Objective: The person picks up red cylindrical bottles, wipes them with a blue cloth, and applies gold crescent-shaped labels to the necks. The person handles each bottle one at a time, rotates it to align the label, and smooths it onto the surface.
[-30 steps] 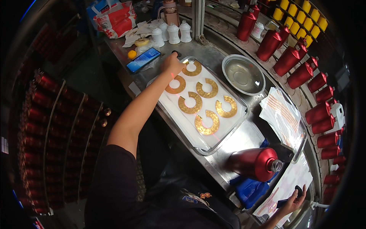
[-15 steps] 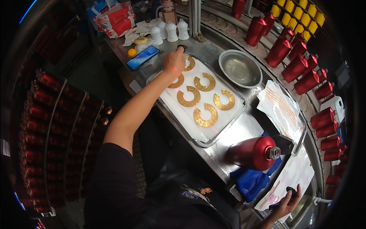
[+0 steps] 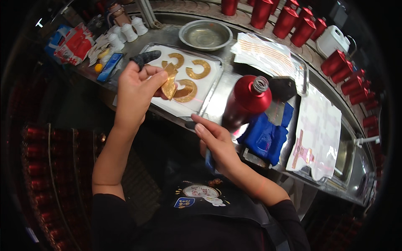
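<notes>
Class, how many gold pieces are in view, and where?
4: one held piece in the left hand; on the tray, a far piece, a rightmost piece and a near piece. The hand may hide more.

Shiny gold curved pc (image 3: 169, 86) tilted btwn L fingers (image 3: 157, 81), nr flat gold Cs (image 3: 205, 70).

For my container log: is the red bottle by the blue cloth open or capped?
Open: the red bottle shows a bare threaded neck, no cap.

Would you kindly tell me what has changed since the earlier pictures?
The left hand came back toward the body, now holding a curved gold piece above the tray. The right hand swung left from the patterned sheet, nearer the tray. The red bottle and metal bowl stayed put.
</notes>
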`<state>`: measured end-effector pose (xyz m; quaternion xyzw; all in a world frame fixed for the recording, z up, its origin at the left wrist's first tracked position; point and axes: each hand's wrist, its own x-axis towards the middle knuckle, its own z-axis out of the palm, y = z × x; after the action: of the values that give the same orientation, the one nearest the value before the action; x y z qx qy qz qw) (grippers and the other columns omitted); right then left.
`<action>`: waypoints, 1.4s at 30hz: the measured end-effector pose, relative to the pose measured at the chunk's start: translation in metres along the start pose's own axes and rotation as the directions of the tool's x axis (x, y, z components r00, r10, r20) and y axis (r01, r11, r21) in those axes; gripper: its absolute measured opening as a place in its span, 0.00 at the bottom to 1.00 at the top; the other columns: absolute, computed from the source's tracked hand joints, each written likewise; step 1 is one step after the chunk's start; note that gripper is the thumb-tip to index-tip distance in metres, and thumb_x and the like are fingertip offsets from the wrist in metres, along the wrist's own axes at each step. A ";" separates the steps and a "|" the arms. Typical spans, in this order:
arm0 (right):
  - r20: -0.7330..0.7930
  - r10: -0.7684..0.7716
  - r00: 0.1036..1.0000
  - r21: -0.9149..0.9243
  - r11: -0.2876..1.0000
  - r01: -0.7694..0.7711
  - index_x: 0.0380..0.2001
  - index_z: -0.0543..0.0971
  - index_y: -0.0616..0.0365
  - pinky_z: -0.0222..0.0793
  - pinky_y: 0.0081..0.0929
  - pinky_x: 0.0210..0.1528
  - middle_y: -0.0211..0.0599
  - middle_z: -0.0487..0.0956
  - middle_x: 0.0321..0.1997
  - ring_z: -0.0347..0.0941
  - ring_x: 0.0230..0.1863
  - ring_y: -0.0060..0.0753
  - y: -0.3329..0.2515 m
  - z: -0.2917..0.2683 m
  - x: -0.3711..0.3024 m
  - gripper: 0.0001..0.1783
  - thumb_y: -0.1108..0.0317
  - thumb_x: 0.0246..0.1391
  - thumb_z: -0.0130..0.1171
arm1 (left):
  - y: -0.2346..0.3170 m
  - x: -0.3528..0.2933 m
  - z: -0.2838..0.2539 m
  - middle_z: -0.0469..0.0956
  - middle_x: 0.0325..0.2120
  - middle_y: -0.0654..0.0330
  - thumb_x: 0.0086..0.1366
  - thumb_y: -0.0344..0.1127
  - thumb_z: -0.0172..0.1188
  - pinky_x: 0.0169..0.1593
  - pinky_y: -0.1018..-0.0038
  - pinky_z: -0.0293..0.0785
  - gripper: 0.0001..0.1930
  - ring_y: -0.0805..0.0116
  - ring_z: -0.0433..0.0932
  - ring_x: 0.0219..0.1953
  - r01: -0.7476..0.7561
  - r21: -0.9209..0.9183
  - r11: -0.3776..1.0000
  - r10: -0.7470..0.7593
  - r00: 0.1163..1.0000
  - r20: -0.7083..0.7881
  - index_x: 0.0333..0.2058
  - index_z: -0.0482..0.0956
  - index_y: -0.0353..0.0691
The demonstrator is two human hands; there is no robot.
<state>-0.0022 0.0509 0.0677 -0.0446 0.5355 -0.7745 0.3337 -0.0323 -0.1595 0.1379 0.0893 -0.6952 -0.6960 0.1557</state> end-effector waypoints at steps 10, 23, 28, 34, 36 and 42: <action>-0.279 -0.313 0.908 0.137 0.923 0.360 0.52 0.77 0.63 0.68 0.15 0.44 0.30 0.81 0.45 0.74 0.43 0.15 -0.014 -0.027 -0.065 0.15 0.75 0.62 0.61 | -0.003 -0.091 0.061 0.77 0.42 0.55 0.67 0.19 0.56 0.35 0.80 0.82 0.20 0.71 0.84 0.34 -0.007 -0.250 0.968 0.052 0.983 0.174 0.56 0.63 0.30; -0.021 -0.773 0.635 -0.601 0.517 0.609 0.55 0.75 0.69 0.71 0.19 0.50 0.38 0.78 0.50 0.75 0.46 0.22 -0.098 -0.122 -0.024 0.23 0.84 0.53 0.54 | -0.041 -0.060 0.130 0.74 0.33 0.62 0.63 0.23 0.63 0.30 0.84 0.76 0.12 0.82 0.77 0.27 -0.109 -0.198 0.974 0.134 0.983 0.122 0.40 0.67 0.33; -0.068 -0.610 0.789 -0.405 0.740 0.537 0.55 0.75 0.68 0.71 0.19 0.43 0.38 0.80 0.46 0.75 0.39 0.22 -0.105 -0.136 0.007 0.23 0.77 0.55 0.52 | -0.051 -0.059 0.127 0.75 0.33 0.64 0.60 0.24 0.66 0.33 0.85 0.70 0.14 0.83 0.74 0.28 -0.043 -0.282 0.959 0.058 0.997 0.048 0.39 0.68 0.34; -0.146 -0.459 0.876 -0.086 0.888 0.451 0.62 0.69 0.63 0.56 0.12 0.18 0.29 0.77 0.32 0.62 0.16 0.12 -0.085 -0.122 0.008 0.28 0.67 0.58 0.54 | -0.052 -0.063 0.136 0.63 0.63 0.50 0.67 0.35 0.49 0.70 0.65 0.52 0.32 0.63 0.61 0.66 0.045 -0.430 0.902 0.111 0.937 0.332 0.67 0.54 0.32; -0.169 -0.517 0.839 -0.135 0.856 0.500 0.66 0.65 0.63 0.56 0.10 0.19 0.35 0.79 0.43 0.62 0.17 0.11 -0.077 -0.114 0.002 0.32 0.64 0.59 0.56 | -0.053 -0.058 0.141 0.64 0.62 0.51 0.68 0.38 0.48 0.69 0.66 0.55 0.32 0.63 0.64 0.64 0.071 -0.429 0.901 0.084 0.939 0.333 0.67 0.54 0.32; -0.201 -0.597 0.776 -0.281 0.794 0.538 0.67 0.63 0.63 0.75 0.23 0.50 0.40 0.72 0.59 0.75 0.51 0.28 -0.072 -0.109 -0.014 0.38 0.74 0.55 0.67 | -0.061 -0.039 0.141 0.73 0.54 0.55 0.68 0.35 0.59 0.62 0.72 0.66 0.27 0.70 0.71 0.57 0.133 -0.480 0.867 0.075 0.918 0.390 0.62 0.64 0.32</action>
<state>-0.0720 0.1605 0.0873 -0.1296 0.6159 -0.7771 -0.0024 -0.0497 -0.0144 0.0765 -0.0856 -0.5078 -0.8570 0.0189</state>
